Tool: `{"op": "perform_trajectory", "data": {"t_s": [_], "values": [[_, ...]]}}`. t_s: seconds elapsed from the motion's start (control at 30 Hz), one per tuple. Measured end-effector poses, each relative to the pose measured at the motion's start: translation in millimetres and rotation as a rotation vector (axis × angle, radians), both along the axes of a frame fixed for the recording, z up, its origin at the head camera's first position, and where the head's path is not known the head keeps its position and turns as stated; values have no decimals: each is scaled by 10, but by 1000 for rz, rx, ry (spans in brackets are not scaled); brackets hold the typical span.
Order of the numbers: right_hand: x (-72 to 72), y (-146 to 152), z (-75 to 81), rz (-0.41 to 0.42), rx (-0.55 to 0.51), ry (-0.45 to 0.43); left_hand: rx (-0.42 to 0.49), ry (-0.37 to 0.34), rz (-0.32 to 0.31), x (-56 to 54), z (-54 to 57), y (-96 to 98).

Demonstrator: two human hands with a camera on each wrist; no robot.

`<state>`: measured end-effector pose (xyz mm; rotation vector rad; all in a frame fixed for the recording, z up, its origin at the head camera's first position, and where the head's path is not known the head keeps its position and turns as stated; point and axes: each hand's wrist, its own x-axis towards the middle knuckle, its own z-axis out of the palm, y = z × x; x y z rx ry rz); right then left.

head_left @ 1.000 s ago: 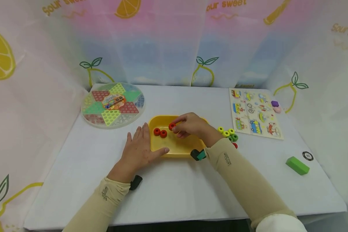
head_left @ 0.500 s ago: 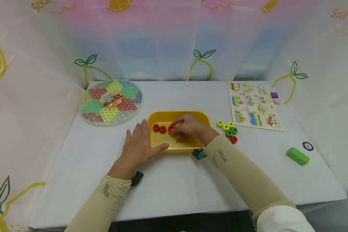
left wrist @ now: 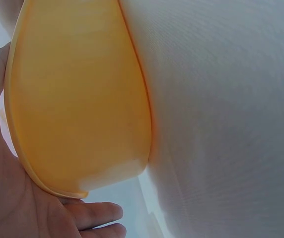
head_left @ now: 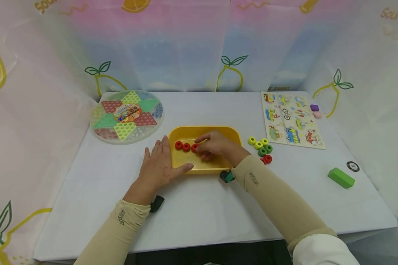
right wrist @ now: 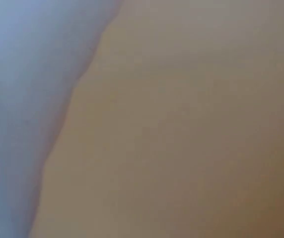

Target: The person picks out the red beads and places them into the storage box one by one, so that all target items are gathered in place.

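Note:
In the head view my right hand (head_left: 219,144) reaches into the yellow tray (head_left: 185,162) and pinches a red bead (head_left: 194,148) between thumb and fingers. That bead is close to the right end of two other red beads (head_left: 182,146) on the tray floor; I cannot tell whether it touches them. My left hand (head_left: 157,169) lies along the tray's left side, fingers straight, thumb stretched over the near rim. The left wrist view has the tray's outer wall (left wrist: 82,99) against the palm. Only blurred skin and a tray-coloured surface fill the right wrist view.
Right of the tray lie yellow beads (head_left: 258,145), green beads (head_left: 262,152) and red beads (head_left: 267,159), partly behind the right forearm. A round Chinese checkers board (head_left: 127,117) is at back left, a picture board (head_left: 292,121) at back right, a green block (head_left: 341,178) at right.
My right hand has lowered the red bead toward the tray floor and shifted it slightly left, nearer the other two. My left hand has stayed against the tray. The head view has tilted a little.

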<state>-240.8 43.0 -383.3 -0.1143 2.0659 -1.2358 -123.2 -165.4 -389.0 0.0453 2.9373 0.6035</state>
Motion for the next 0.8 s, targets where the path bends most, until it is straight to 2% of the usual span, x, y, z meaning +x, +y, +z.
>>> {"op": "perform_trajectory", "data": {"t_s": [0.13,0.33,0.57,0.7,0.8], "values": [[-1,98,26,-10,-37,50,4,-2,3,3,4,5],[13,408,174,-43,-80,118,13,-21,8,-5,0,9],[95,1059,376,-181,-115,146,19,-34,12,6,12,12],[154,1481,372,-259,-113,144,13,-30,10,6,17,12],[233,1782,290,-290,-117,139,14,-29,10,9,26,14]]}}
